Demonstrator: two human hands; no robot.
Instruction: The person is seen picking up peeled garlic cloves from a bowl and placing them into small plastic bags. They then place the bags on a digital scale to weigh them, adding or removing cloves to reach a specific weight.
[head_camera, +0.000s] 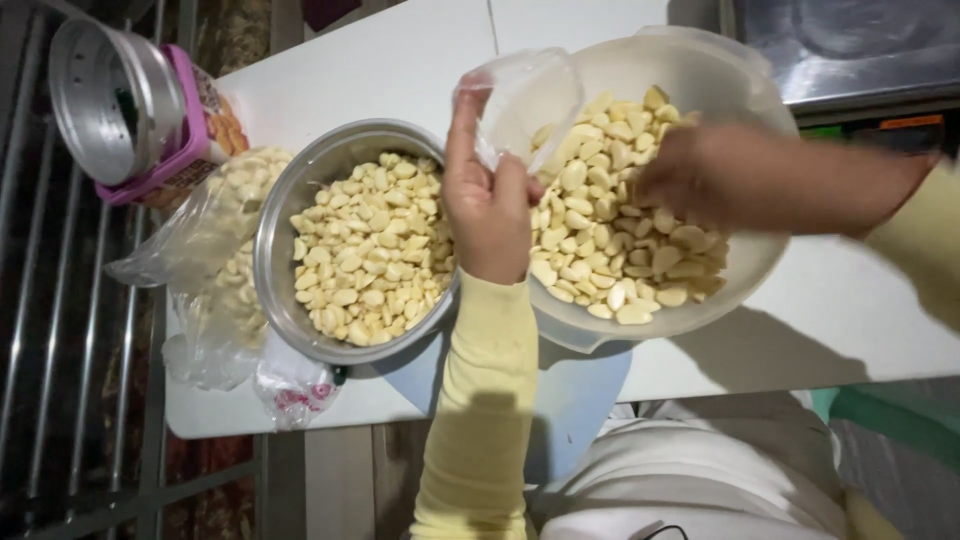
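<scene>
Both hands work over a white plastic bowl (745, 275) of peeled garlic cloves (615, 215) on the white worktop (400, 60). In the head view, the left hand (488, 205) pinches a small clear plastic bag (525, 100) at the bowl's left rim, fingers closed on the film; the bag stands with its long axis rising away from the person, mouth toward the bowl. The right hand (700, 180), blurred, reaches into the cloves from the bowl's right side; whether it grips any I cannot tell.

Just left of the white bowl, touching it behind the left wrist, sits a round steel bowl (280, 250), also filled with peeled cloves. Further left of the white bowl lies a crumpled clear bag (215, 250) with more cloves, pressed against the steel bowl. Beyond that, at the worktop's far left corner, a metal can (110, 95) lies on its side on a pink-edged rectangular packet (195, 125). A small knotted bag (295, 390) with pink print rests below the steel bowl.
</scene>
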